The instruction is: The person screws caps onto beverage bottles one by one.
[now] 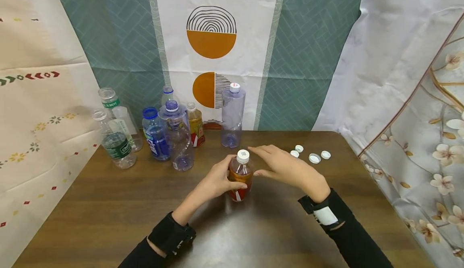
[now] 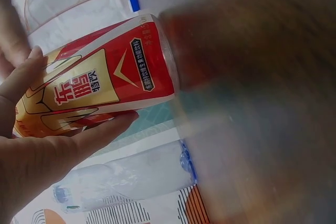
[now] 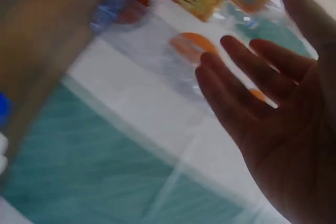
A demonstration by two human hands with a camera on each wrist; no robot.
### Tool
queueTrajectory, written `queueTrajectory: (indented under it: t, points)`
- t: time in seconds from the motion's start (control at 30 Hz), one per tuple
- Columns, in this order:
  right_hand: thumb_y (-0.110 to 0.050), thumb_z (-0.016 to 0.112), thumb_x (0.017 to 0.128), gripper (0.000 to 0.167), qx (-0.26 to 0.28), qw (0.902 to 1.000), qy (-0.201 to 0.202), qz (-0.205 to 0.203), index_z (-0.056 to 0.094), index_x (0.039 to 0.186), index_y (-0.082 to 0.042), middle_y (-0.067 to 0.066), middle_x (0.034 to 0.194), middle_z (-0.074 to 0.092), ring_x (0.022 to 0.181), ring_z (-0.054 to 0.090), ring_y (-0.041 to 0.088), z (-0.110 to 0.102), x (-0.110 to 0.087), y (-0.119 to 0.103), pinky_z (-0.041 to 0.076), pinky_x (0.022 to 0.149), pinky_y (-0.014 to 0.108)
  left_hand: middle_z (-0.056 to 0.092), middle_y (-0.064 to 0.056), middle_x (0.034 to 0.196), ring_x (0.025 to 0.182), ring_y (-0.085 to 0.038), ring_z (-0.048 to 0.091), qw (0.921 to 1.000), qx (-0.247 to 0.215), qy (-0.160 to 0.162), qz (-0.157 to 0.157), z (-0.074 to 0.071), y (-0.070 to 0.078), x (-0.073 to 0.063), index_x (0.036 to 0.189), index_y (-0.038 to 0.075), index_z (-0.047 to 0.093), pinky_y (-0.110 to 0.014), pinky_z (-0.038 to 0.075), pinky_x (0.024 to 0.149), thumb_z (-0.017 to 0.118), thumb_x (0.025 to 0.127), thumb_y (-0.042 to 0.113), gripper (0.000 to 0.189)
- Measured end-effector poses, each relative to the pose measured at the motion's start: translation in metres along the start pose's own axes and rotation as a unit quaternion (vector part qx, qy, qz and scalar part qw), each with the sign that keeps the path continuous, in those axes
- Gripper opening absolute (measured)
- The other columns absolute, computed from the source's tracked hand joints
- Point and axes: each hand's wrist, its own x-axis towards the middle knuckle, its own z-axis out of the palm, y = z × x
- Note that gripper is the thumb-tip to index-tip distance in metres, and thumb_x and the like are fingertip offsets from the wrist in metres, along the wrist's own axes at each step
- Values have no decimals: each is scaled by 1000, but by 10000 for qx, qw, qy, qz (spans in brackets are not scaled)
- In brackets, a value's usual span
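Observation:
My left hand [image 1: 219,179] grips a drink bottle [image 1: 240,178] with a red and gold label around its body. The bottle is upright at the middle of the table and has a white cap [image 1: 243,155] on top. In the left wrist view, my thumb and fingers lie on either side of the label [image 2: 84,87]. Just right of the bottle is my right hand [image 1: 286,166], holding nothing. Its fingers [image 3: 226,85] are spread and nearly straight in the right wrist view, apart from the bottle.
Several loose white caps [image 1: 314,158] lie behind my right hand. A tall clear bottle [image 1: 232,117] with a white cap stands at the back edge. Several uncapped bottles are at the back left, among them a blue-labelled one [image 1: 156,137] and a green-labelled one [image 1: 117,146].

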Motion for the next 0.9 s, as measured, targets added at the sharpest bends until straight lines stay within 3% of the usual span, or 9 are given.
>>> queueTrajectory:
  t: [0.1,0.27,0.57,0.7,0.8,0.9]
  points:
    - [-26,77,93,66,-3,9997,168,181,49,144,4,18,135,61,122,59,35,26,-15,7,52,101,47,61,-16,135,123,-32,61,10000,-40,-16,-19,0,1,1,144,1,44,-48,50,104,91,77,16,83]
    - [-22,77,93,58,97,9995,124,275,54,139,6,21,130,63,118,62,37,60,-30,8,55,97,47,62,-17,133,122,-33,61,10000,-28,87,-17,-4,1,0,143,1,45,-50,49,104,92,76,16,83]
    - [-20,75,94,43,359,9984,-227,386,63,130,2,17,125,65,114,64,34,78,-44,-1,57,93,46,62,-16,134,123,-32,61,9994,-219,31,-264,-8,4,-1,143,2,41,-49,49,105,92,77,18,85]
    - [-19,76,93,38,294,9987,-280,312,67,124,1,14,120,66,109,66,31,76,-49,-2,58,88,42,61,-15,134,122,-30,61,9998,-49,150,104,-6,9,18,140,4,41,-47,51,103,92,77,18,83]
    - [-16,74,94,33,288,9992,-188,219,68,122,0,12,115,67,103,67,28,73,-51,-2,59,83,38,57,-14,137,124,-28,59,9989,49,212,410,-4,13,43,142,6,41,-44,51,104,90,79,19,82]
    - [-12,72,95,29,321,9994,-91,70,69,121,0,9,112,68,99,67,24,74,-51,-6,59,81,36,55,-14,139,127,-27,56,9978,85,404,511,1,12,65,144,5,41,-42,49,106,89,81,20,81]
